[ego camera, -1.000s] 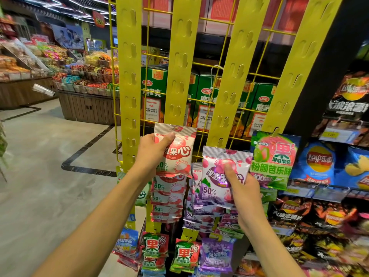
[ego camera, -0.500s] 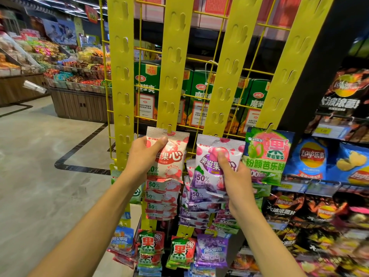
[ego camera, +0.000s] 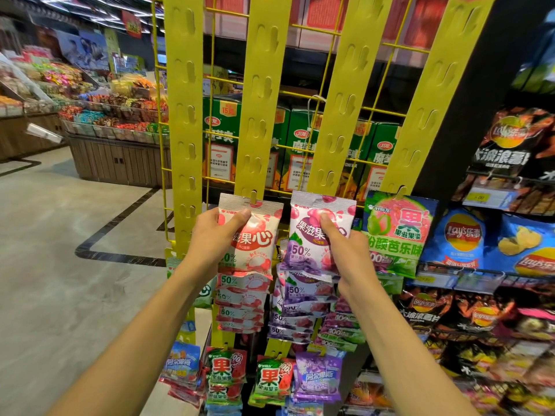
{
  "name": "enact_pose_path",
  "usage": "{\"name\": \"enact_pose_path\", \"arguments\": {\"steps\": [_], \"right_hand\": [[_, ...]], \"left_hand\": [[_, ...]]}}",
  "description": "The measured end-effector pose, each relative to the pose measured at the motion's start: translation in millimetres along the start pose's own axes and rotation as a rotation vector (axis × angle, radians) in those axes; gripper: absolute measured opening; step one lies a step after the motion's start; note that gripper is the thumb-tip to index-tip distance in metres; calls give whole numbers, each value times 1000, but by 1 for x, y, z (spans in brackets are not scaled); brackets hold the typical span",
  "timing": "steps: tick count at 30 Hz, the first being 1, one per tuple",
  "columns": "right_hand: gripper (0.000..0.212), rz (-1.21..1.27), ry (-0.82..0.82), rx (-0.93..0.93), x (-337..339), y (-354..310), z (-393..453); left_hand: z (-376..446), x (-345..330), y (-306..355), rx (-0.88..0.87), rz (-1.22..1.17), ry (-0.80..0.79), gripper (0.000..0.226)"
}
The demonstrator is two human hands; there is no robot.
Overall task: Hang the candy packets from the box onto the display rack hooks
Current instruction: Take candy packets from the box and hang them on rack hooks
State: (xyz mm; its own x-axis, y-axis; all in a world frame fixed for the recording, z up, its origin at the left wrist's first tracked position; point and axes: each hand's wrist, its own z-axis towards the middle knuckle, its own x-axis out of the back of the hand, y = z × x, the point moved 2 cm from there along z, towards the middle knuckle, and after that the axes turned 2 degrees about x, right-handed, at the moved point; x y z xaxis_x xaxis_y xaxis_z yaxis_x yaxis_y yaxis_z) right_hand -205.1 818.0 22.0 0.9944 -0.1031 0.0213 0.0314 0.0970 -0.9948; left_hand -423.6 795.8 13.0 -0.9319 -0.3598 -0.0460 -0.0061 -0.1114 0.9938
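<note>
My left hand point(ego camera: 214, 235) pinches a white and red candy packet point(ego camera: 255, 244), thumb on its front. The packet's top edge sits at a hook of the second yellow strip point(ego camera: 261, 94). My right hand point(ego camera: 345, 250) pinches a white and purple candy packet point(ego camera: 312, 232) whose top lies against the third yellow strip point(ego camera: 342, 109). Below each held packet hang several matching packets in overlapping columns. A green packet point(ego camera: 396, 232) hangs on the fourth strip to the right. The box is out of view.
A yellow wire grid point(ego camera: 300, 94) backs the strips, with green cartons point(ego camera: 303, 139) behind it. Chip bags point(ego camera: 462, 235) fill the black shelves on the right. More candy packets point(ego camera: 225, 373) hang low on the rack. A wooden snack island point(ego camera: 117, 157) stands left across grey floor.
Both hands have pressed their packets closer to the strips; the red packet's top now sits over a hook. The camera has moved nearer to the rack.
</note>
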Motion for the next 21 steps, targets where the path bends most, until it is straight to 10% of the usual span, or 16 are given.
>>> {"name": "enact_pose_path", "arguments": {"steps": [15, 21], "right_hand": [[30, -70, -32, -71, -2, 19, -7], [95, -181, 56, 65, 1, 30, -10]], "left_hand": [[1, 7, -8, -1, 0, 38, 37], [6, 18, -14, -109, 265, 49, 40]]}}
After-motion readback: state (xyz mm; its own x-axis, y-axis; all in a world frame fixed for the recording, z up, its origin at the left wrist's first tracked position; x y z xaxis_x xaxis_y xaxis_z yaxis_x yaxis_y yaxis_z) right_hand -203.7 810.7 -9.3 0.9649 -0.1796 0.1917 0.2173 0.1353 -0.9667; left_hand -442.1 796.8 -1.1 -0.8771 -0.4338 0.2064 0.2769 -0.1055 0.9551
